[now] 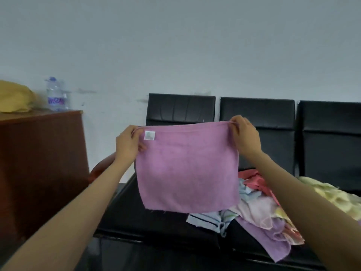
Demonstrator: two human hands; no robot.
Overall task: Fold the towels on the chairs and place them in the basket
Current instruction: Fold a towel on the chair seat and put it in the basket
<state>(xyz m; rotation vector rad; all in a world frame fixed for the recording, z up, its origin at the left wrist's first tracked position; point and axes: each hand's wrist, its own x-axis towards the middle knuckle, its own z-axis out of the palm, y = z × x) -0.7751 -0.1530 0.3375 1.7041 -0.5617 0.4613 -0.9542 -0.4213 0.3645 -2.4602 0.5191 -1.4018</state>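
A: Step in hand?
B: Pink towel [187,169] hangs spread flat in front of the chairs [181,108]. Left hand [128,142] pinches one top corner, right hand [245,136] the other. First fold not yet made.
A: Next move?
B: Probably bring the corners together to halve it. Pile of towels [259,210] lies on the seat; basket not identifiable

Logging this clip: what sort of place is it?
Likely an office or waiting room: a row of black padded chairs stands against a bare pale wall, and a brown wooden cabinet carries a water bottle.
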